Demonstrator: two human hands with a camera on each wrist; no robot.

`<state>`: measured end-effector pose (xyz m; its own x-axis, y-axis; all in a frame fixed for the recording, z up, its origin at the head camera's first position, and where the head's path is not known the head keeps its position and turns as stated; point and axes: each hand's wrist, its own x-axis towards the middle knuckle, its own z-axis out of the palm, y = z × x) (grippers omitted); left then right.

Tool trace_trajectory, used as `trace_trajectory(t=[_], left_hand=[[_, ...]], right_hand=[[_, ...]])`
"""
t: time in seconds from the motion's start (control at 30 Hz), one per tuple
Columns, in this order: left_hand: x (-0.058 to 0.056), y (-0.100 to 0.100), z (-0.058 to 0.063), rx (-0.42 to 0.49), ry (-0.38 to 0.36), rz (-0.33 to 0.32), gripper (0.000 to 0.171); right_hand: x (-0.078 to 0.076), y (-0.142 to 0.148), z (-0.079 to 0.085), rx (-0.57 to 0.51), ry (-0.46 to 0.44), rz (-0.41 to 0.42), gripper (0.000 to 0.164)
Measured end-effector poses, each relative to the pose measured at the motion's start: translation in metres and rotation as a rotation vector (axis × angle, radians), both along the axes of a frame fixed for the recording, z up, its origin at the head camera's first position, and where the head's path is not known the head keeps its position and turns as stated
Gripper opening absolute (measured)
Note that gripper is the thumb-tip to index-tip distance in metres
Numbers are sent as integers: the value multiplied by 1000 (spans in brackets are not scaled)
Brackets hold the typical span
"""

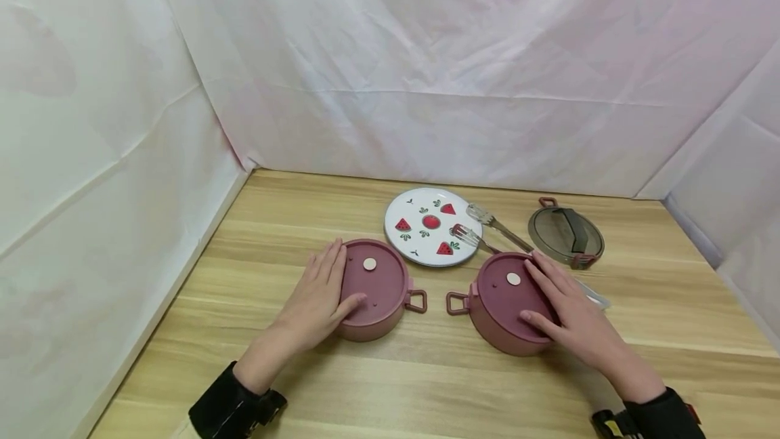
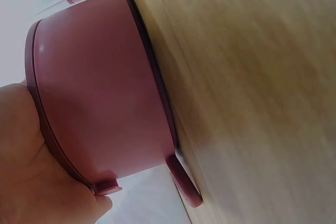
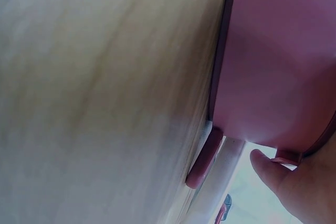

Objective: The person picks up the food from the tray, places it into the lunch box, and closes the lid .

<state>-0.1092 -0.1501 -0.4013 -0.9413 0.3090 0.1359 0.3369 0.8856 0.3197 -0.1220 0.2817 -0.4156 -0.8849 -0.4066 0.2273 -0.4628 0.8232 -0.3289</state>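
Two round pink lidded bowls with maroon lids, white vent buttons and looped side handles stand side by side on the wooden table. My left hand [image 1: 317, 300] rests on the left bowl [image 1: 374, 283], fingers extended along its left edge and thumb on the lid. Across the lid of the right bowl [image 1: 506, 307] lies my right hand [image 1: 569, 310], its fingers fairly straight and its thumb on the lid. In the left wrist view the palm meets the lid rim above the bowl's side wall [image 2: 100, 93]. The right wrist view shows a fingertip [image 3: 266, 167] near a side clip.
Behind the bowls lies a white plate [image 1: 420, 249] with strawberry and watermelon prints. Two clear-headed forks [image 1: 500, 227] overlap its right side. A dark see-through lid [image 1: 551, 232] lies farther right. A pale flat object [image 1: 594, 295] shows partly behind my right hand. White cloth [image 1: 426, 141] encloses the table.
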Motion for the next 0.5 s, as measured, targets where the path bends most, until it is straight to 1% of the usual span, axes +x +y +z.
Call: trace_trajectory(t=[0.23, 0.37, 0.43, 0.5], left_hand=[[-1, 1, -1, 8, -10, 0, 91], [-1, 1, -2, 13, -9, -1, 91], [0, 0, -3, 19, -9, 0, 91], [0, 0, -3, 25, -7, 3, 91]], right_hand=[[0, 2, 3, -26, -38, 9, 82], [0, 2, 8, -41, -72, 7, 84], [-1, 0, 12, -38, -69, 5, 85], [-3, -4, 17, -37, -44, 6, 88]])
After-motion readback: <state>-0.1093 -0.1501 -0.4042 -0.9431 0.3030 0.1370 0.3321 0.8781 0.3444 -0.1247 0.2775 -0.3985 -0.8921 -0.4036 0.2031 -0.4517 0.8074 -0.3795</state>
